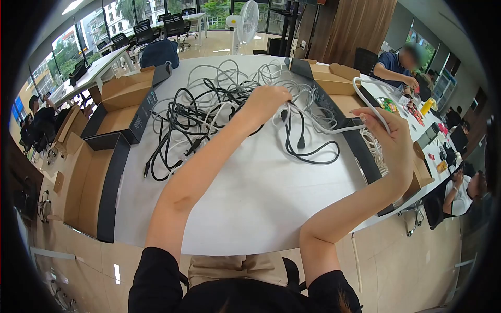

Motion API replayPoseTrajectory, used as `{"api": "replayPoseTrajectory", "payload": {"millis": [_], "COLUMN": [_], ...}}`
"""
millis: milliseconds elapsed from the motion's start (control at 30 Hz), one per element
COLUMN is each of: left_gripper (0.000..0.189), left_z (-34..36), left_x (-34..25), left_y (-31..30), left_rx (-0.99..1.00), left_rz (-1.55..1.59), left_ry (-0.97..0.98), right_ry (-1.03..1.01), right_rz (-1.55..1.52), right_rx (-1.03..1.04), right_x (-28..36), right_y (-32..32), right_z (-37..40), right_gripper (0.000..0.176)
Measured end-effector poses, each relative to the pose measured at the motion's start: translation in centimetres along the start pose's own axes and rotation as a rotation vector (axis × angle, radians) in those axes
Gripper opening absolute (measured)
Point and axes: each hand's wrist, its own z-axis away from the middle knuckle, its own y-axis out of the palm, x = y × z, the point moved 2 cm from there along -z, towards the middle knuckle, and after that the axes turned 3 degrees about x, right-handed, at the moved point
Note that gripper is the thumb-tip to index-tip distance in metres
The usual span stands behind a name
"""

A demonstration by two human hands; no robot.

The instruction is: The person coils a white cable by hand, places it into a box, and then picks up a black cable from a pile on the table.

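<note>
A tangle of black, grey and white cables spreads over the far half of the white table. My left hand is closed at the right side of the tangle, its fingertips pinching cables there; exactly which strands is partly hidden. Just beside it hangs a black cable with its connector lying on the table. Raised over the right edge, my right hand grips a white cable between thumb and fingers. That cable loops above the hand and runs back toward my left hand.
Open black cardboard boxes with brown insides stand along the left edge. On the right are another open box and one holding coiled white cables, partly behind my right arm. A white fan stands beyond. A person sits back right.
</note>
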Motion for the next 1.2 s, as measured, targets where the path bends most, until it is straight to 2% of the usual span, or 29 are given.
{"api": "replayPoseTrajectory", "payload": {"millis": [133, 233, 333, 433, 467, 567, 600, 667, 733, 767, 900, 933, 1000, 1033, 1100, 1133, 1200], "left_gripper": [0.016, 0.015, 0.014, 0.013, 0.017, 0.026, 0.032, 0.032, 0.034, 0.035, 0.043, 0.045, 0.051, 0.048, 0.043, 0.048, 0.043], "left_z": [-0.4, -0.7, -0.7, 0.7, 1.3, 3.8, 4.6, 6.3, 7.6, 8.1, 9.3, 9.2, 8.9, 8.6, 7.7, 7.2, 6.3], "left_x": [2.3, 5.0, 7.1, 7.9, 9.0, 9.2, 9.2, 7.7, 6.9, 7.1, 7.5, 7.3, 6.2, 5.3, 3.3, 1.5, -1.9], "left_y": [-1.8, -3.5, -6.0, -8.6, -8.2, -7.9, -7.0, -6.4, -5.4, -4.5, -1.8, -1.6, -1.6, -1.6, -1.8, -2.8, -4.8], "left_rx": [-0.119, -0.355, -0.377, -0.318, -0.289, -0.234, -0.24, -0.09, 0.054, 0.091, 0.181, 0.182, 0.248, 0.173, 0.02, -0.077, -0.026], "left_rz": [0.203, 0.494, 0.717, 0.624, 0.62, 0.171, 0.171, -0.018, -0.2, -0.207, -0.19, -0.185, -0.093, -0.059, 0.005, -0.086, 0.142], "left_ry": [-0.211, -0.358, -0.387, -0.437, -0.425, -0.234, -0.163, -0.038, 0.09, 0.094, 0.052, 0.017, -0.119, -0.139, -0.179, -0.112, 0.004], "right_ry": [0.122, 0.138, 0.167, 0.107, 0.009, 0.02, -0.042, -0.168, -0.213, -0.233, -0.536, -0.499, -0.549, -0.573, -0.554, -0.545, -0.537], "right_rz": [0.041, 0.027, 0.105, 0.011, -0.107, -0.166, -0.288, -0.536, -0.567, -0.579, -0.797, -0.706, -0.751, -0.771, -0.75, -0.741, -0.748], "right_rx": [-0.029, -0.01, -0.113, -0.397, -0.493, -0.782, -0.845, -0.968, -1.093, -1.157, -1.061, -1.152, -1.042, -0.987, -1.028, -1.048, -0.981], "right_x": [-0.6, -1.3, -3.8, -2.4, -3.3, -1.1, -0.9, -0.9, -1.2, -1.3, -1.3, -0.3, -0.6, -0.5, 0.3, 0.7, 0.6], "right_y": [-0.5, -0.1, -0.1, -0.7, -1.2, -1.6, -1.9, -2.8, -3.9, -4.4, -6.8, -6.5, -6.6, -6.6, -5.9, -5.6, -5.5], "right_z": [-0.1, -0.7, -2.0, -1.8, -2.2, -0.8, -0.4, 0.3, 1.5, 2.3, 4.9, 5.2, 5.5, 5.6, 5.3, 5.1, 5.0], "right_gripper": [0.016, 0.016, 0.019, 0.021, 0.022, 0.024, 0.025, 0.027, 0.025, 0.024, 0.031, 0.034, 0.035, 0.035, 0.035, 0.036, 0.036]}}
